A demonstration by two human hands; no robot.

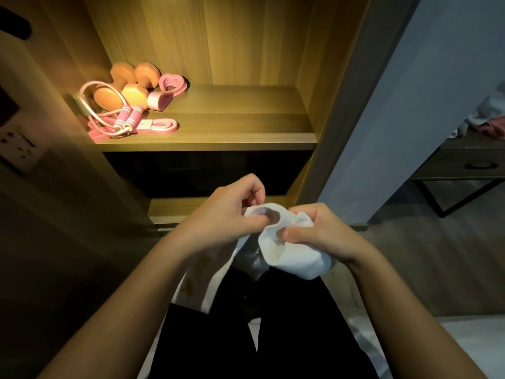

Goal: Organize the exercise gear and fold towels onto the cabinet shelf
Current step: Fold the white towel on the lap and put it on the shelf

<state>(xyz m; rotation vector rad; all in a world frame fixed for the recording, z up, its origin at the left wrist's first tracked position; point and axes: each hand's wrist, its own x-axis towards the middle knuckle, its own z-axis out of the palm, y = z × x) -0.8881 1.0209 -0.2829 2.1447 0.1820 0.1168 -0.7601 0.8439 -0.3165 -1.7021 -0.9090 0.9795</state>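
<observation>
A white towel (295,253) is bunched between both hands in front of the cabinet, below the lit shelf (232,124). My left hand (226,212) pinches its upper left edge. My right hand (319,228) grips the bundled right part. A loose end hangs down over my lap. On the shelf's left side lie two orange-pink dumbbells (128,86), a pink skipping rope (120,119) and pink resistance bands (164,127), with a pink heart-shaped band (172,82) behind them.
The shelf's right half is bare wood. A dark compartment (207,170) sits under the shelf. A wall socket (16,149) is at the left. At the right stands a low table (464,162) with clothes on it.
</observation>
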